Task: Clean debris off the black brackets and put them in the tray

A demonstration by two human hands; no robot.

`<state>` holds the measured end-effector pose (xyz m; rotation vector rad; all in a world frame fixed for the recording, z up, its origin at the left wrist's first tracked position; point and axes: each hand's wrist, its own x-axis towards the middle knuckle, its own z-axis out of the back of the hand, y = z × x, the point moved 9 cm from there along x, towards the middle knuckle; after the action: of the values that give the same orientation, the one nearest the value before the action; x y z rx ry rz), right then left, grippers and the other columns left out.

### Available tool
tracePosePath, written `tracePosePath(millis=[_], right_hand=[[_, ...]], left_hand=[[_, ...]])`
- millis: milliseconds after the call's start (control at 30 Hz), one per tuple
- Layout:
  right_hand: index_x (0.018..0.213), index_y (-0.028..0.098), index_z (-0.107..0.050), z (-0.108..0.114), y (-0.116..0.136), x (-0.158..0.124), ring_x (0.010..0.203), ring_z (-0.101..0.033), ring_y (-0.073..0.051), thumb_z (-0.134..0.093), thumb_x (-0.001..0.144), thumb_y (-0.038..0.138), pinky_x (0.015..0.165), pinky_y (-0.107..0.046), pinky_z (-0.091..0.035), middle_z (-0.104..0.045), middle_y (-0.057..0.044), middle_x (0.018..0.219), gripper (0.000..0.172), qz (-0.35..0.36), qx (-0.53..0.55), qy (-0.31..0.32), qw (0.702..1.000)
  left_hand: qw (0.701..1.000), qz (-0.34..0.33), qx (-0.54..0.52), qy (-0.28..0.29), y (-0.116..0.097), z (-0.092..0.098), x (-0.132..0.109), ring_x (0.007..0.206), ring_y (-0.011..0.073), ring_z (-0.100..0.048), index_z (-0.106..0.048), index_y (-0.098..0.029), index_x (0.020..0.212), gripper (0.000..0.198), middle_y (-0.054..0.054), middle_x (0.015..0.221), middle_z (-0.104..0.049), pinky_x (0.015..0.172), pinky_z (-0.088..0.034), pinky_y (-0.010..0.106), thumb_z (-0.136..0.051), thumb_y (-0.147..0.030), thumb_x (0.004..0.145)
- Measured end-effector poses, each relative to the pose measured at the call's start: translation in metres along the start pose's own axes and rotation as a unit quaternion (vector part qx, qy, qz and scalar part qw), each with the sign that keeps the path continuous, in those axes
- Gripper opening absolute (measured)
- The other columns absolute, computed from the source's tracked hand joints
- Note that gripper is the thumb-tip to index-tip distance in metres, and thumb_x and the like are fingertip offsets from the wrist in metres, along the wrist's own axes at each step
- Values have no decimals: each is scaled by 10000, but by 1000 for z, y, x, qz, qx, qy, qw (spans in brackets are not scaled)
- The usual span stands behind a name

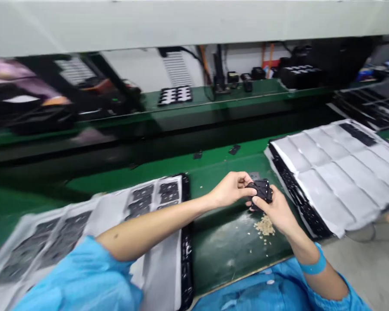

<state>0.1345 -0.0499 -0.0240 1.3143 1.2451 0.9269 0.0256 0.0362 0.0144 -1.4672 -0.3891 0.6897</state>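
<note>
"What's in hand?"

"A black part [262,189]. I have it pinched in both hands, just beyond the heap of pale tan bits [265,226] on the bench. (Whether it is one piece or several together, I can't tell.)"

"And each hand?"

"My left hand [237,189] grips its left side, thumb on top. My right hand [275,208] grasps the right side, its thumb laid across too, with a blue band [314,261] round that wrist."

"What lies around the heap?"

"Green bench top [220,255] under it, with a few loose bits scattered close by. Left of the heap is a black-edged tray [187,280], lined in white, with flat dark pieces [141,201] in its sections. Right of it, a second tray [294,192] is topped by a creased white sheet [340,172]."

"Farther off?"

"Well beyond the heap, two small black pieces [234,150] lie apart on the green, and past them a shelf [201,96] bears a black-and-white item [175,95]."
</note>
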Motion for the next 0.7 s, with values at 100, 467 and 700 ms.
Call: tracePosePath(millis=[100,467,700], right_hand=[[1185,221,-558,20,14,-27,794,-822,-243,-904,809,597,708,-389,-696,-805,-74,1023,635,-16,80,-21,996],[1088,176,-779,148,57,-115,672,-755,-148,-808,954,596,668,-266,-632,-803,-66,924,442,65,218,-153,962],[1099,178,-802,213,37,-145,752,-754,-203,-833,932,563,646,-310,-651,-795,-109,971,421,66,244,-264,931]], left_hand=[[997,-1,9,79,-26,-35,16,700,143,-676,-703,-133,841,450,18,763,-724,694,-527,260,-917,-524,774],[967,-54,35,247,-128,-189,152,683,100,-633,-780,-136,924,289,11,788,-745,637,-492,215,-954,-297,757],[961,-71,150,222,-160,-315,319,625,75,-589,-779,-109,800,96,16,698,-701,686,-538,238,-796,-35,859]])
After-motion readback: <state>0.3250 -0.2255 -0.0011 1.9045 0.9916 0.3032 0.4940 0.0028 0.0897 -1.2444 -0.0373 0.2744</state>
